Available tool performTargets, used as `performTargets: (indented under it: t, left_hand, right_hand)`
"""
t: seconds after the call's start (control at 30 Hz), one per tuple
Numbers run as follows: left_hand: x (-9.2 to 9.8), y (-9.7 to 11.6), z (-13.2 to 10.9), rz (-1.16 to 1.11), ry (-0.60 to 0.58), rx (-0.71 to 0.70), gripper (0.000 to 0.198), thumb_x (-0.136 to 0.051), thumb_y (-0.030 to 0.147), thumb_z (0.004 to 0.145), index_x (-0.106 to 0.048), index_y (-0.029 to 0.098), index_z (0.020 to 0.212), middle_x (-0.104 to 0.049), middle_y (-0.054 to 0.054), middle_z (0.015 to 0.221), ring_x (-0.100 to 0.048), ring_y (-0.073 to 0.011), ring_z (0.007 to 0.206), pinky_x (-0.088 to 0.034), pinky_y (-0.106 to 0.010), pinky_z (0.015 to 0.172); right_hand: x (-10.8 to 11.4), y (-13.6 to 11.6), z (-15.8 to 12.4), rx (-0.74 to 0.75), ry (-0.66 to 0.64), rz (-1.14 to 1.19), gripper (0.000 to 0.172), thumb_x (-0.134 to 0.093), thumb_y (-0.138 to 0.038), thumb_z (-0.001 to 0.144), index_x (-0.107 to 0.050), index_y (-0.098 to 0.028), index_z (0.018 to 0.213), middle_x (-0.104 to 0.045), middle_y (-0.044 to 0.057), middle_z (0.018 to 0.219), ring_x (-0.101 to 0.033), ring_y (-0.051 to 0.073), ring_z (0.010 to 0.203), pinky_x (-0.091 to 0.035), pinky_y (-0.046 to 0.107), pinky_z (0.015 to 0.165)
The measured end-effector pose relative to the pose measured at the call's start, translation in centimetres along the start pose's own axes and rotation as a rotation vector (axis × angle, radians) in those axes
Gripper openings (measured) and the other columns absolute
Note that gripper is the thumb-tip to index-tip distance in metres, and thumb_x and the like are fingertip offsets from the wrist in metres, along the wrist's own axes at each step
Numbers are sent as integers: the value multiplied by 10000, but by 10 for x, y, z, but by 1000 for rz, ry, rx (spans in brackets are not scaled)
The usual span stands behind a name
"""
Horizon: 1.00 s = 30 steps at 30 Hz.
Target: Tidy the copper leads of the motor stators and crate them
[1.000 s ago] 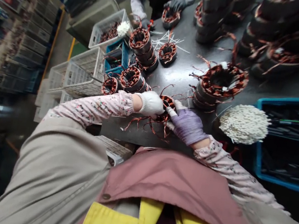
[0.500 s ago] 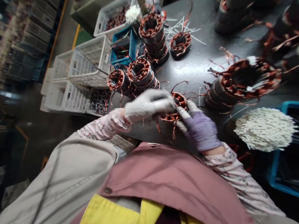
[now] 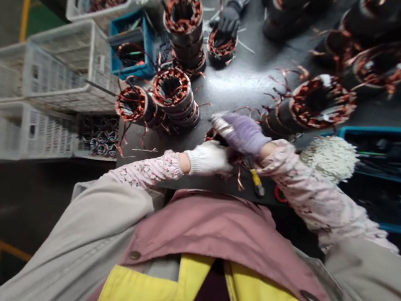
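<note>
Compared with half a second ago, my right hand (image 3: 241, 132) lies across the top of the copper-wound ring (image 3: 210, 134) instead of at its 3 o'clock side, and my left hand (image 3: 211, 158) sits lower, at about 7 o'clock. The ring is on the tabletop (image 3: 228, 88) straight in front of me, between both hands and mostly covered by them; loose copper wires (image 3: 240, 177) poke out at 5 o'clock. My right fingers reach over it, pointing toward 9 o'clock; their tips blur, so I cannot tell whether they grip. My left fingers disappear under the right hand, so I cannot tell whether they are closed either.

Just below my right wrist, at 4 o'clock, a yellow-handled tool (image 3: 256, 181) now shows. Near the ring at 2 o'clock leans a stack of wider rings (image 3: 322, 102), and toward 3 o'clock, beyond my sleeve, come a bundle of white sticks (image 3: 331, 156) and a blue crate (image 3: 388, 130). At 10 o'clock I see a stack of wound rings (image 3: 174, 88), a tilted one (image 3: 131, 103) beside it, then a small blue bin (image 3: 142, 70) and a white crate (image 3: 40, 76) farther out. A taller stack (image 3: 185, 15) rises at 11 o'clock. Near 12 o'clock a co-worker's black-gloved hand (image 3: 228, 20) is now down on another ring (image 3: 220, 53).
</note>
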<state>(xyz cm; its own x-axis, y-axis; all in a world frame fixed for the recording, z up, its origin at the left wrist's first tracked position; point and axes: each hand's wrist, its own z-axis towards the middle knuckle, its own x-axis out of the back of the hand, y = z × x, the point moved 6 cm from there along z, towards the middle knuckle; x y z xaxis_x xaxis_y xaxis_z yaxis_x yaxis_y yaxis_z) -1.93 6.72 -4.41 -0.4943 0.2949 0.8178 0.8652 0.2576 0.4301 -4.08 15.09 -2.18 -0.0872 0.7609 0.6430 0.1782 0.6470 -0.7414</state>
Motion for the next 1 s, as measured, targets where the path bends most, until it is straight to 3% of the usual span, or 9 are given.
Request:
performTargets:
  t: [0.1, 0.2, 0.33, 0.53, 0.67, 0.77, 0.9, 0.93, 1.0]
  left_hand:
    - [19, -17, -32, -174, 69, -85, 291, -680, 430, 866, -788, 232, 1050, -742, -90, 1139, -678, -226, 959, -507, -323, 837]
    - [30, -46, -76, -414, 240, 7, 295, -614, 434, 911, -798, 213, 979, -748, -85, 1067, -655, -217, 969, -520, -333, 873]
    - [-2, -84, -107, -412, 312, 236, 298, -616, 403, 884, -805, 190, 970, -743, -82, 1016, -657, -224, 949, -539, -356, 885]
    - [-83, -125, -73, -140, 76, 496, 317, -593, 347, 904, -780, 172, 1091, -703, -148, 1133, -705, -269, 985, -543, -358, 860]
    - [-100, -124, -66, -110, 8, 556, 297, -656, 345, 866, -737, 162, 1085, -722, -141, 1044, -711, -270, 909, -538, -344, 769]
    - [-74, -113, -90, -139, 142, 544, 241, -564, 309, 931, -723, 169, 1046, -728, -124, 1115, -694, -237, 1010, -531, -332, 887]
    - [0, -78, -122, -148, 604, 439, 325, -411, 307, 1017, -703, 198, 1107, -704, -96, 1197, -651, -206, 1135, -498, -337, 1008]
    - [12, -64, -115, -115, 588, 363, 311, -457, 337, 1008, -692, 207, 1163, -692, -92, 1227, -645, -211, 1146, -498, -339, 1002]
    - [17, -33, -84, 12, 370, 192, 380, -614, 387, 937, -659, 218, 1274, -660, -105, 1303, -646, -246, 1145, -506, -356, 954]
  right_hand:
    - [34, 32, -46, -72, 320, 394, 509, -452, -503, 992, -724, -108, 1162, -745, 148, 1196, -688, 250, 1110, -516, 450, 1044]
    - [42, 68, -103, -197, 531, 355, 436, -526, -493, 955, -727, -148, 1132, -760, 140, 1126, -711, 245, 1012, -559, 450, 977]
    - [6, 91, -138, -315, 435, 109, 335, -534, -431, 933, -751, -219, 1075, -770, 97, 1079, -717, 278, 1009, -567, 488, 970]
    - [-20, 61, -139, -144, 404, -234, 371, -513, -363, 963, -751, -177, 1178, -707, 142, 1265, -655, 286, 1172, -533, 474, 1028]
    - [-34, 38, -121, 5, 240, -386, 350, -582, -372, 936, -754, -197, 1186, -672, 139, 1326, -562, 330, 1285, -456, 542, 1079]
    - [-41, 37, -111, 89, 151, -411, 519, -690, -480, 854, -722, -151, 1255, -624, 169, 1402, -471, 393, 1373, -388, 597, 1129]
    - [-17, 71, -121, -23, 235, -265, 539, -586, -438, 908, -644, -168, 1371, -613, 161, 1414, -525, 346, 1346, -440, 568, 1119]
    - [-8, 82, -126, -63, 266, -204, 512, -542, -407, 926, -639, -185, 1377, -624, 150, 1400, -554, 325, 1324, -460, 550, 1112]
    - [3, 98, -133, -96, 307, -79, 495, -498, -358, 928, -645, -176, 1365, -647, 150, 1370, -599, 302, 1285, -476, 524, 1117]
